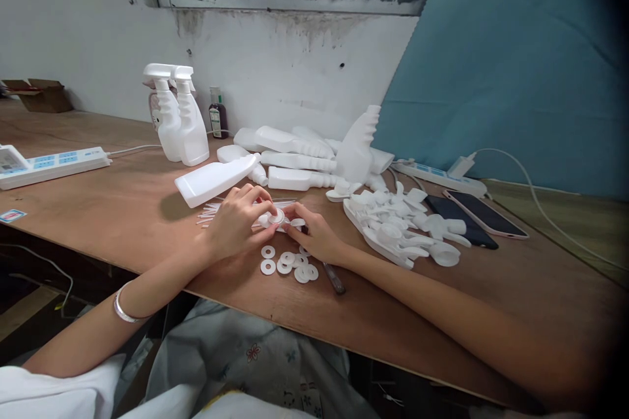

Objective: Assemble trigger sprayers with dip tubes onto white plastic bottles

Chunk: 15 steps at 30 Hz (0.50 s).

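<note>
Between the fingertips of my left hand [244, 215] is a small round white plastic cap [276, 217], pinched near the middle of the table. My right hand [314, 230] meets it from the other side, its fingers closed at the cap's edge; what its fingertips grip is partly hidden. Several flat white ring washers [287, 259] lie just below my hands. A dark-handled tool [335, 280] sticks out from under my right hand, its far end covered. Behind my left hand, thin white tubes [208, 213] are spread on the wood.
White bottles [295, 161] are piled at the back, one upright [354, 150]. Two bottles with spray heads [184, 118] stand left. White trigger parts [393, 222] are heaped right, near two phones [486, 213]. Power strips [54, 167] sit at left and right [439, 177].
</note>
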Tool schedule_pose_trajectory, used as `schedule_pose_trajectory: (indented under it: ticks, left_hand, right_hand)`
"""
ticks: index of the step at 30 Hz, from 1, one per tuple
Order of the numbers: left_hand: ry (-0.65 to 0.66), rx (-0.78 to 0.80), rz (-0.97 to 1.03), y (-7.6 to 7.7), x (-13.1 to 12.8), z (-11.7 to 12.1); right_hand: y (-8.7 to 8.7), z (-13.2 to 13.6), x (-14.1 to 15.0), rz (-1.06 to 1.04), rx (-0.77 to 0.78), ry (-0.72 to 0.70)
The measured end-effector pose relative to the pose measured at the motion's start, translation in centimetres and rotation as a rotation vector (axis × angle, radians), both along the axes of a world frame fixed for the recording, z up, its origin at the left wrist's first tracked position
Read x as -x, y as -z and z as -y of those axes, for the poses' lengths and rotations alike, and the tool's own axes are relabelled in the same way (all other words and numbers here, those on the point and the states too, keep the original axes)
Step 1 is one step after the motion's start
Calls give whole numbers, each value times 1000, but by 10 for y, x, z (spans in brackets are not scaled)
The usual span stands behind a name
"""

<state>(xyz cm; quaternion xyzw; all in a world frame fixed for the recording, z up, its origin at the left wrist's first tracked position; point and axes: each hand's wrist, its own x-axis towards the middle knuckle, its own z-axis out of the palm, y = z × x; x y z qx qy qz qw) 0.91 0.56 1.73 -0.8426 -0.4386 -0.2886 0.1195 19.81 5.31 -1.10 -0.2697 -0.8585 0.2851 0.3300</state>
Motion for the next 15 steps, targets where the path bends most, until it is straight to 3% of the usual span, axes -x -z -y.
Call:
schedule_pose_trajectory:
  ticks: [15]
  left_hand:
    - [26, 53, -91, 1, 0, -2]
  right_hand:
    - [3, -3, -1, -4, -32, -9]
